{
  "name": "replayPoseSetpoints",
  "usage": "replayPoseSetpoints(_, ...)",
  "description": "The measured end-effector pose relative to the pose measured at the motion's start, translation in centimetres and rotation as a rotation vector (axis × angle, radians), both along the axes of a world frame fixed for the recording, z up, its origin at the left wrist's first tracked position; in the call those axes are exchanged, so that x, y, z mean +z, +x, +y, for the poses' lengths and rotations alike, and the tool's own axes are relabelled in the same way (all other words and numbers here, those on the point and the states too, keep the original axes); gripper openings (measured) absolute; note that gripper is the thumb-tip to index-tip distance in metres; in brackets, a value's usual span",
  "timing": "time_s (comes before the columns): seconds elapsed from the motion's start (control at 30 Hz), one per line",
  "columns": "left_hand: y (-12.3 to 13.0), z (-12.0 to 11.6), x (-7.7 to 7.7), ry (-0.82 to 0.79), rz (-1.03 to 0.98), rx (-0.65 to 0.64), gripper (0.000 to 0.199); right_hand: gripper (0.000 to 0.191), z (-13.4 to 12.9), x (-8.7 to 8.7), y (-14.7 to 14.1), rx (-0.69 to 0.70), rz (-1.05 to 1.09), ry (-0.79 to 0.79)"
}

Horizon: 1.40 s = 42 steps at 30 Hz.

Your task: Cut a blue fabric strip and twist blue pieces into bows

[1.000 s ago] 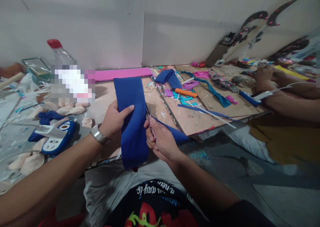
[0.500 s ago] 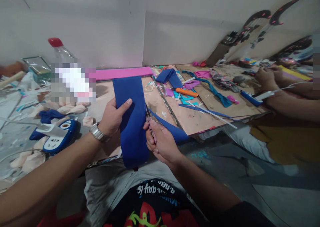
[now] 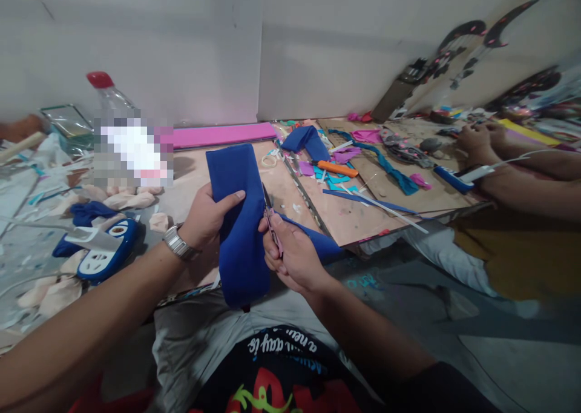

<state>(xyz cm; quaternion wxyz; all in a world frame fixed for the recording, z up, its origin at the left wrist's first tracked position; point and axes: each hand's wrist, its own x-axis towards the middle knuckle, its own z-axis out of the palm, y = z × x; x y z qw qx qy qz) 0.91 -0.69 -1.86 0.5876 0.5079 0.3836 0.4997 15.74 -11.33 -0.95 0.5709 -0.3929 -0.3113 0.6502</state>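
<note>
Scissors at the blue cloth's right edge

Blue cloth spans the near edge of the table, its upper end over the tabletop and its lower end hanging in front of the person's lap. The left hand is clamped on its left side, thumb flat on the face and the other fingers mostly hidden behind. A metal watch circles that wrist. The right hand is closed around pink-handled scissors, whose blades lie at the cloth's right edge; whether the blades are apart or together cannot be told.

Beyond the right hand, a blue strip narrows toward the cloth and droops at the near edge. Along the far edge, by the wall, lies a pink stack, with a red-capped bottle leftward, partly blurred out. A rubber band sits right of the cloth's top. Farther right are folded blue fabric, an orange tool and a teal strip. A power strip lies left of the watch, among beige puffs. Another person's hands work toward the table's right.
</note>
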Motion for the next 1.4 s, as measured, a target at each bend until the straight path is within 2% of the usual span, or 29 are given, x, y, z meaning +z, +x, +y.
replayPoseSetpoints(0.27, 0.1, -0.1, 0.6, -0.120, -0.102, -0.036, 0.051, 0.046, -0.2, -0.3, 0.1, 0.043, -0.010, -0.010)
replayPoseSetpoints(0.43, 0.2, 0.0, 0.5, -0.107, -0.102, -0.033, 0.050, 0.045, -0.3, -0.5, 0.3, 0.078, -0.008, -0.001)
replayPoseSetpoints(0.7, -0.3, -0.1, 0.6, -0.202, -0.151, -0.257, 0.041, 0.050, -0.3, -0.2, 0.4, 0.143, -0.011, 0.013)
replayPoseSetpoints(0.83, -0.4, 0.0, 0.6, -0.175, -0.193, -0.259, 0.040, 0.051, -0.4, -0.2, 0.4, 0.158, -0.004, 0.007)
replayPoseSetpoints(1.03, -0.4, -0.3, 1.2, -0.193, -0.225, -0.349, 0.055, 0.050, -0.4, -0.4, 0.5, 0.181, -0.004, 0.019)
replayPoseSetpoints(1.13, -0.4, -0.3, 1.2, -0.204, -0.194, -0.289, 0.057, 0.051, -0.4, -0.6, 0.6, 0.189, 0.008, 0.018)
replayPoseSetpoints(1.27, -0.2, -0.1, 0.8, -0.181, -0.165, -0.177, 0.049, 0.052, -0.5, -0.8, 0.7, 0.204, 0.034, 0.011)
replayPoseSetpoints(1.4, -0.2, 0.0, 0.4, -0.155, -0.134, -0.153, 0.046, 0.051, -0.6, -0.7, 0.5, 0.196, 0.068, 0.007)
